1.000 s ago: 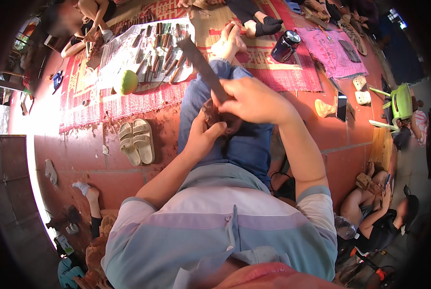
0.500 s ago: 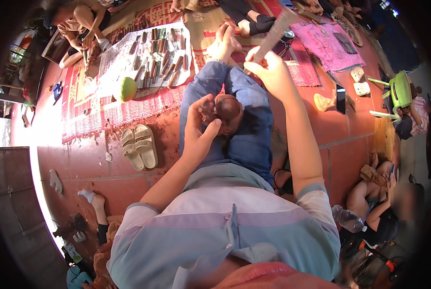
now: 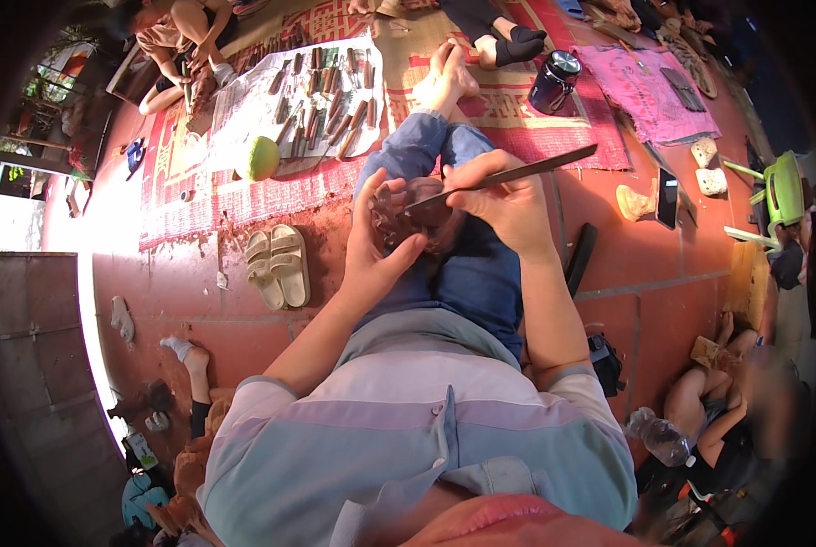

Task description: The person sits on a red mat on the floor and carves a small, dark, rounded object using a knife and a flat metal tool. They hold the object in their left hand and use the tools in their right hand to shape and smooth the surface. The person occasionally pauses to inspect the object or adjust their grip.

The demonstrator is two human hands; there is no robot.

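Note:
Resting on my lap is a dark reddish-brown wood carving point(image 3: 437, 221) with a rounded part and a knobbly side. My left hand point(image 3: 371, 246) wraps round its left side, thumb along the near edge. Between the fingers and thumb of my right hand point(image 3: 510, 208) is a long, flat, dark file point(image 3: 556, 161). The file slants from upper right down to the carving; its lower end is at the carving's upper surface, and whether it presses there I cannot tell. My jeans-clad legs point(image 3: 472, 278) lie under the carving.
Several carving tools point(image 3: 321, 100) lie on a white sheet beyond, beside a green round fruit point(image 3: 262, 159). Sandals point(image 3: 278, 266) sit to the left. A dark flask point(image 3: 554, 82), a phone point(image 3: 667, 201) and a green stool point(image 3: 782, 190) are on the right. Other people sit around.
My right hand has come down and toward the carving, bringing the file from raised and upright to slanted against it. My left hand keeps its hold on the carving.

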